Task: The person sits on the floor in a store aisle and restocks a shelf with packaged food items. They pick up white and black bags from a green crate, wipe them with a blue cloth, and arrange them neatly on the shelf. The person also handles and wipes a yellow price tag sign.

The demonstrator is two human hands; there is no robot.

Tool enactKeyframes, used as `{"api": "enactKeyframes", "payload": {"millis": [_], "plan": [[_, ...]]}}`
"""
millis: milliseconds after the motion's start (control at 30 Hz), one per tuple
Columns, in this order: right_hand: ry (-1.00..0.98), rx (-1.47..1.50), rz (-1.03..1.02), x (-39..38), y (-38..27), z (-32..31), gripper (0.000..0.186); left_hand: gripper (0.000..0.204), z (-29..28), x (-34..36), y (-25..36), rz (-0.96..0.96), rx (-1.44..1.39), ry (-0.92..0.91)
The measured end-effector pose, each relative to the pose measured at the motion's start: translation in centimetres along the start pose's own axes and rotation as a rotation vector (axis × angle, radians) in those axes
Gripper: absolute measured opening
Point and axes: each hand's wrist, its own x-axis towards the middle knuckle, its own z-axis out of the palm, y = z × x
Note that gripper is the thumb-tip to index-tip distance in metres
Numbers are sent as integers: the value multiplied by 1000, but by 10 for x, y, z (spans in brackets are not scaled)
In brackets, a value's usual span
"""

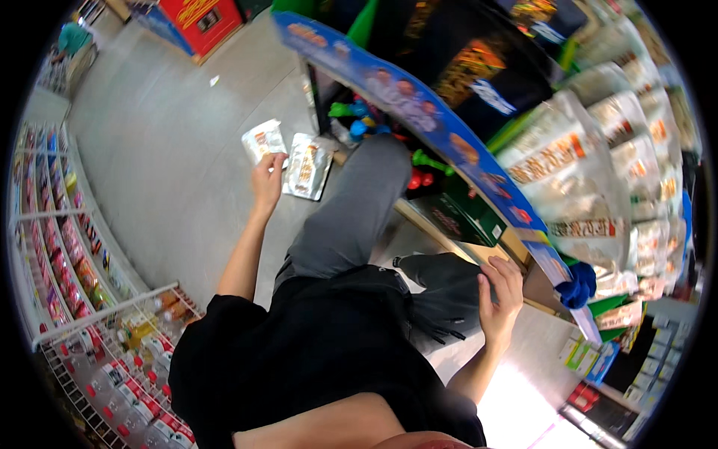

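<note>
My left hand [268, 179] reaches out over the floor, its fingers pinched on the lower edge of a white and silver foil pouch [263, 139]. Just right of it, beside my bent knee, a second silver pouch [308, 168] lies flat on the floor. My right hand [502, 293] hangs over my other knee near the shelf's front edge. Its fingers are loosely bent with the thumb apart, and nothing is in it. Similar white pouches [551, 153] stand in rows on the display shelf to the right.
A blue printed strip [449, 135] fronts the display shelf. Under it are coloured dumbbells [430, 162] and a dark green box [460, 217]. At left are a wire rack of bottles [123, 389] and shelves of packets [63, 247]. A red carton [202, 26] and another person [75, 45] are farther off.
</note>
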Motion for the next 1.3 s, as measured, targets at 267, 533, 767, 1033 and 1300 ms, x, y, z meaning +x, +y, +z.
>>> {"api": "enactKeyframes", "payload": {"millis": [267, 533, 767, 1033, 1300], "plan": [[-340, 190, -324, 81, -62, 97, 17, 52, 55, -7, -220, -387, 160, -38], [-617, 105, -525, 155, -90, 154, 18, 98, 116, 3, -298, -938, 333, -79], [-679, 118, -327, 162, -60, 170, 19, 48, 103, 13, -317, -876, 252, -406], [-563, 246, -245, 194, -63, 228, 47, 12, 23, -28, -195, -147, 196, -467], [-740, 234, -415, 222, -90, 297, 30, 18, -75, 1, -115, 145, 100, -362]]}}
